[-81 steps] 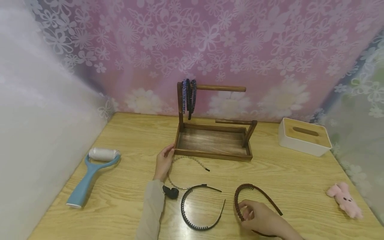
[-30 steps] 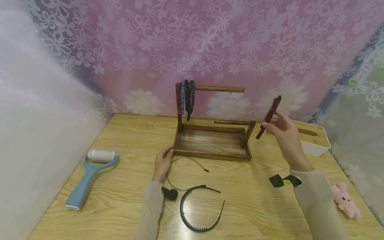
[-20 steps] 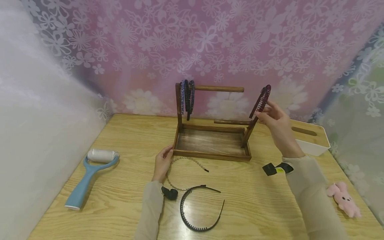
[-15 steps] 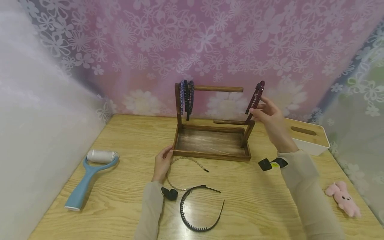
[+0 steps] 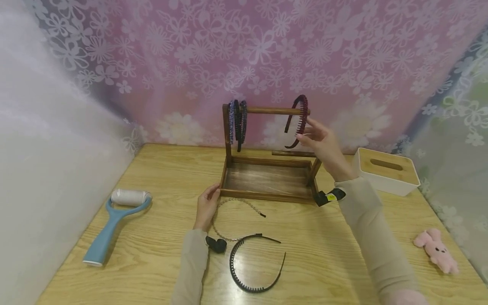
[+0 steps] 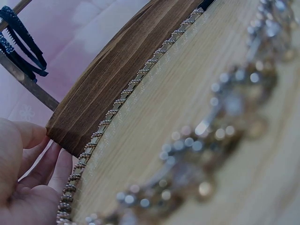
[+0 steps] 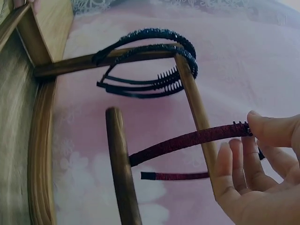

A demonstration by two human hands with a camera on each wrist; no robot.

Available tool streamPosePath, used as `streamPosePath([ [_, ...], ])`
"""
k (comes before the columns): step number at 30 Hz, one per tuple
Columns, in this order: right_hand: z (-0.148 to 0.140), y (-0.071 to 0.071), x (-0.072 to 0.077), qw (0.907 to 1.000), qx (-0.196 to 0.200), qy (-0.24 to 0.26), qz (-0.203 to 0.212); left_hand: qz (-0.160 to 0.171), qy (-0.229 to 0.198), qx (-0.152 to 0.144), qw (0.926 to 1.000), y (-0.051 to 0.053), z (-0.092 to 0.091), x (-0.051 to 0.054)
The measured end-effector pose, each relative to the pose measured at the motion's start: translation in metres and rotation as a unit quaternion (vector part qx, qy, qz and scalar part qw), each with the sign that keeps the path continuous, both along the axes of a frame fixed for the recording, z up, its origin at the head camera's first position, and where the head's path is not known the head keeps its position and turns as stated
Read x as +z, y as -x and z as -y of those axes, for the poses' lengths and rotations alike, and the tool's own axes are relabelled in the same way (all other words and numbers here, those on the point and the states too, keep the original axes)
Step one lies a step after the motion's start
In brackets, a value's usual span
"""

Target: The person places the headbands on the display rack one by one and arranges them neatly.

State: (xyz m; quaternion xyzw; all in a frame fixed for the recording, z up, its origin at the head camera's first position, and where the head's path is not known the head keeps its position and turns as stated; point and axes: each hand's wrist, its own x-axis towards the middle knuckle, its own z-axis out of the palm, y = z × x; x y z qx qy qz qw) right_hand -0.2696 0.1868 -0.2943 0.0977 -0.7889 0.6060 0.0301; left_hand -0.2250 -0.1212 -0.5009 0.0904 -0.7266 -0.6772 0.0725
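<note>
My right hand (image 5: 324, 146) pinches a dark red toothed headband (image 5: 303, 103) at the free end of the upper bar (image 5: 272, 111) of a brown wooden headband stand (image 5: 267, 196). In the right wrist view, thumb and fingertips hold the headband (image 7: 187, 139) by one side, and the bar passes inside its curve. At the stand's front left corner, my left hand (image 5: 207, 207) grips the tray edge between thumb and fingers. Several blue and black headbands (image 5: 238, 123) hang at the bar's inner end. A beaded headband (image 6: 126, 92) lies right beside my left hand.
A black toothed headband (image 5: 233, 271) lies on the table nearest me. Left stands a blue-handled lint roller (image 5: 110, 233). A white tissue box (image 5: 381, 180) with a wooden lid is at the back right, a pink plush toy (image 5: 438, 252) at the right. The stand's lower bar (image 5: 291, 153) juts leftward.
My right hand picked the red headband up off the table, raised it past the tissue box, then carried it left onto the upper bar's end. My left hand stayed at the stand's corner.
</note>
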Motion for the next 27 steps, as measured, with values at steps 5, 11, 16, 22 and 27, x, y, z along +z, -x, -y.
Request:
streamPosePath([
  [5, 0.014, 0.003, -0.005, 0.9998, 0.017, -0.002, 0.010, 0.003, -0.001, -0.003, 1.0000, -0.001, -0.001, 0.001],
  [11, 0.040, 0.013, -0.011, 0.9990, 0.033, 0.007, 0.029, 0.005, 0.002, 0.003, 1.0000, 0.000, -0.001, 0.002],
  [16, 0.064, 0.023, -0.013, 0.9968, 0.048, 0.024, 0.059, -0.001, 0.003, 0.000, 1.0000, -0.001, 0.001, 0.008],
  [22, 0.087, 0.032, -0.016, 0.9955, 0.056, 0.024, 0.073, -0.005, 0.007, 0.005, 0.9999, 0.003, 0.000, 0.002],
  [27, 0.100, 0.035, -0.017, 0.9941, 0.061, 0.035, 0.083, -0.006, 0.000, 0.006, 1.0000, 0.002, 0.000, 0.000],
])
